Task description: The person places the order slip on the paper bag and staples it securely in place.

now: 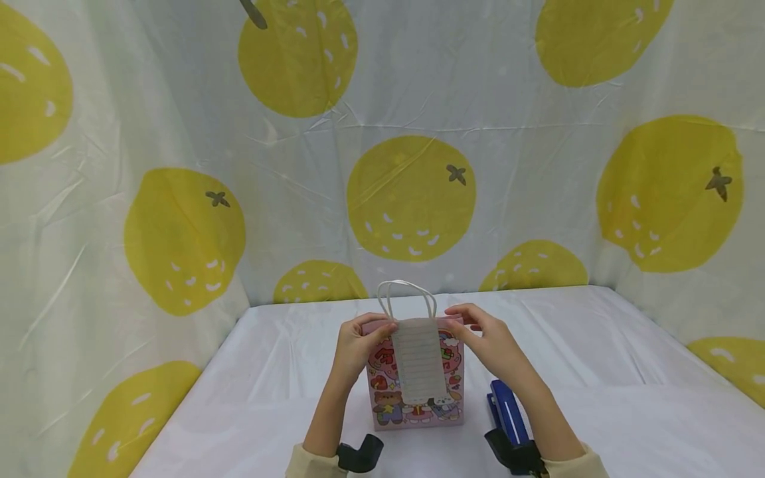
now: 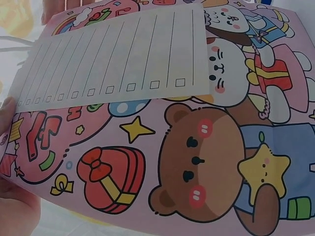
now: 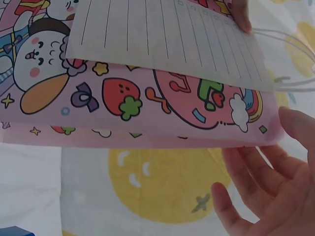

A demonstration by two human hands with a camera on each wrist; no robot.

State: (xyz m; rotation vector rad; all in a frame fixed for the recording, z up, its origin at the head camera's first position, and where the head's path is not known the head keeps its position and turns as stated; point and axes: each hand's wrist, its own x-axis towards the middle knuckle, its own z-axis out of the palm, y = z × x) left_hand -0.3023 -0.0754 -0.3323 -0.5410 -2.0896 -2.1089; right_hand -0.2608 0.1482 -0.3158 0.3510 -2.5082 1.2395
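A pink paper gift bag (image 1: 379, 383) with cartoon animals stands upright on the table, its white handles (image 1: 412, 283) raised. A lined sheet with checkboxes (image 1: 420, 362) lies against the bag's front, just under the handles. My left hand (image 1: 356, 342) pinches the bag's top left edge, its thumb at the sheet's upper corner in the left wrist view. At the top right corner my right hand (image 1: 491, 337) holds the bag, thumb in front and fingers (image 3: 246, 172) behind. The sheet's back and the bag's inside are hidden.
A blue stapler (image 1: 508, 411) lies right of the bag, partly under my right forearm and the black wrist camera (image 1: 508, 451). White cloth covers the table (image 1: 269, 372). A curtain (image 1: 287, 199) printed with yellow fruit hangs behind and at both sides.
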